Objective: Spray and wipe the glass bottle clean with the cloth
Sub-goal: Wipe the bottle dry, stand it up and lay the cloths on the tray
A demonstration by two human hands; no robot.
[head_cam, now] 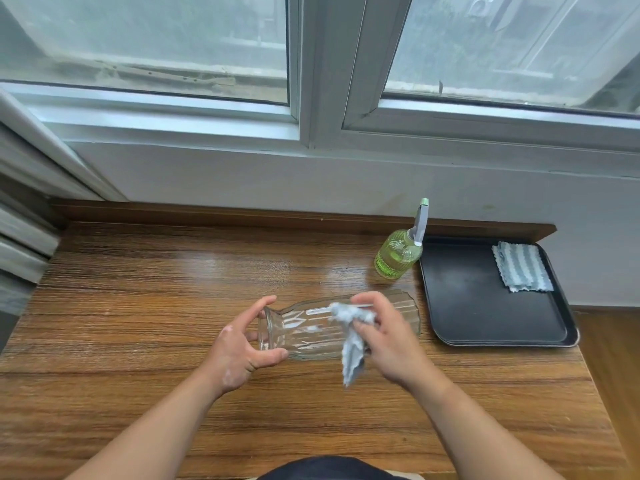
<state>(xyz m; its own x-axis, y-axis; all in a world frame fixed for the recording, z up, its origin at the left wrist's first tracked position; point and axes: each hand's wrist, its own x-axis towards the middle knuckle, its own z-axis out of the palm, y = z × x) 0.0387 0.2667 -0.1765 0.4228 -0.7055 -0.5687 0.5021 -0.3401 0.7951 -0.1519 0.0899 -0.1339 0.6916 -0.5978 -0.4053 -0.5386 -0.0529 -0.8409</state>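
So I had the glass bottle [311, 330] lying on its side, held just above the middle of the desk [138, 306], mouth pointing left and its base toward the right edge. My left hand [242, 351] had a grip closed around the open mouth end, thumb under the rim and fingers curled over the top. My right hand [388, 344] was pinched shut on the cloth [351, 336], a bunched-up grey-blue rag pressed against the ribbed side of the bottle about midway along, with a loose tail of it hanging down toward the desk. The green spray bottle [398, 252] stood upright near the back edge, right of center, well apart from my hands. Just beside it, at the desk's right end, sat a black tray [485, 306] with a second striped cloth [523, 266] folded in its far right corner. Windows [156, 39] ran along the wall behind the desk.
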